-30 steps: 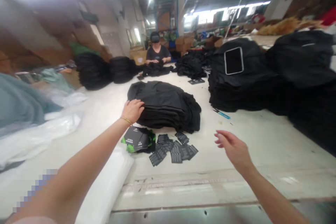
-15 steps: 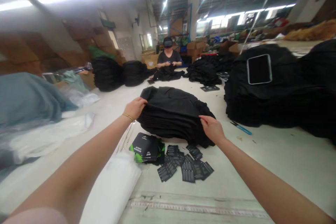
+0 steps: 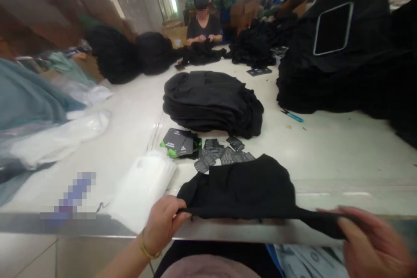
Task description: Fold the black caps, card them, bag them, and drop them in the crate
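A piece of black cloth point(image 3: 247, 186) is stretched sideways at the table's near edge. My left hand point(image 3: 166, 217) pinches its left end between thumb and fingers. The right end is gripped by my right hand point(image 3: 374, 243), which is slightly blurred. Beyond the cloth lies a stack of folded black cloth pieces point(image 3: 211, 100). Between them are printed cards point(image 3: 179, 141) with green corners and several small dark labels point(image 3: 224, 154), partly covered by the cloth. White plastic bags point(image 3: 140, 186) lie beside my left hand.
Blue-handled thread snips point(image 3: 293, 116) lie to the right. A large black cloth pile point(image 3: 325, 82) carries a phone-like device point(image 3: 332, 29). Grey-blue fabric point(image 3: 29, 95) is heaped at the left. Across the table point(image 3: 332, 152), a person point(image 3: 204, 26) handles black cloth.
Both hands have come back from the stack toward me with one black cloth piece, spreading wider apart. The view has tilted down, showing the table's near edge.
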Tool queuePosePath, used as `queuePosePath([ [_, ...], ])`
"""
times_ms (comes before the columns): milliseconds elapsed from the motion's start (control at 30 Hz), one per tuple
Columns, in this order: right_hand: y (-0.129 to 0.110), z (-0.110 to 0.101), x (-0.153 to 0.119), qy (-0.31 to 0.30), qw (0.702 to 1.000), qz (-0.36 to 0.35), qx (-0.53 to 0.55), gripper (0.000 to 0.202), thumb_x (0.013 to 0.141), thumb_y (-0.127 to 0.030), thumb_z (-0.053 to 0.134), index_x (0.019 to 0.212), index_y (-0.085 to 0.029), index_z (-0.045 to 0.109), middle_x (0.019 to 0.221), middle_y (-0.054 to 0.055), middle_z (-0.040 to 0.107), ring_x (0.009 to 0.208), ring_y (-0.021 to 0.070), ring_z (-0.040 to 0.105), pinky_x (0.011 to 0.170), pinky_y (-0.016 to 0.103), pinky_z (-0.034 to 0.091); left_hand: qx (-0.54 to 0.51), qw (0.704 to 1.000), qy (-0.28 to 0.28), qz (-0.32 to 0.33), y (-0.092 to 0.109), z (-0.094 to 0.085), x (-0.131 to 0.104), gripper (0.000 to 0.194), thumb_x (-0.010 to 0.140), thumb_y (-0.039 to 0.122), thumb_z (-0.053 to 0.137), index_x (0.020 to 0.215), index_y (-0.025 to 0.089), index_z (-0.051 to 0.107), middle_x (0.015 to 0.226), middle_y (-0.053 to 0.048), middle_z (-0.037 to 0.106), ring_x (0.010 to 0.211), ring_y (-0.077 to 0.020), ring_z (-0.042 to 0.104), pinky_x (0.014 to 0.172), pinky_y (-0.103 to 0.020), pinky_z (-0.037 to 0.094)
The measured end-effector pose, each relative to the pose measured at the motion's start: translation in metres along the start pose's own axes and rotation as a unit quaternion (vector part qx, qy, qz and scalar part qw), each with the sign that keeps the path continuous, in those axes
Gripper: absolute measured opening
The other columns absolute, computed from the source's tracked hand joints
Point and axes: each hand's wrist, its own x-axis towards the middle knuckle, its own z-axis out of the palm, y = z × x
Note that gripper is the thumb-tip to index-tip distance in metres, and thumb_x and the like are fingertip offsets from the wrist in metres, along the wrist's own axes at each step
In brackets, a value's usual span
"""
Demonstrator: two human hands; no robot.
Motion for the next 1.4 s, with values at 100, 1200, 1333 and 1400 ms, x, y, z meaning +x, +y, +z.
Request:
queuePosePath([
  [100,0.040,0.009,0.003,-0.063,0.993,0.102,0.012,0.034,0.058,-0.040,0.062,0.088,-0.024,0.058,0.077,0.004,0.064,0.072,0.0245,0.061,0.072,0.044,0.050,-0.037,0.981,-0.086,-0.169,-0.005,0.033,-0.024,0.030,0.083,0.041,0.048,0.063,0.019,0.051,0.054,0.003,0.051,0.052,-0.0115,0.047,0.051,-0.023,0.036],
  [1200,0.024,0.126,-0.104,-0.335,0.917,-0.213,0.036,0.030,0.082,-0.020,0.043,0.106,-0.021,0.061,0.104,0.009,0.067,0.099,0.0249,0.060,0.090,0.047,0.045,-0.135,0.919,-0.371,0.010,0.019,0.105,0.117,0.029,0.086,0.029,0.040,0.103,0.024,0.063,0.088,0.000,0.069,0.092,-0.0186,0.058,0.088,-0.030,0.038],
  [1333,0.040,0.087,-0.075,-0.257,0.899,0.204,0.291,0.023,0.077,-0.032,0.051,0.095,-0.023,0.062,0.095,0.006,0.069,0.096,0.0245,0.062,0.079,0.042,0.052,-0.202,0.899,-0.389,0.008,0.014,0.099,0.095,0.041,0.092,0.039,0.025,0.099,0.025,0.063,0.092,0.000,0.068,0.091,-0.0170,0.058,0.086,-0.027,0.038],
  [1400,0.046,0.080,-0.063,-0.214,0.867,0.284,0.349,0.020,0.075,-0.033,0.052,0.086,-0.021,0.063,0.089,0.006,0.070,0.094,0.0253,0.063,0.077,0.043,0.053,-0.215,0.902,-0.373,-0.016,0.019,0.099,0.085,0.040,0.090,0.044,0.029,0.099,0.024,0.063,0.094,-0.001,0.067,0.087,-0.0170,0.059,0.082,-0.026,0.040],
])
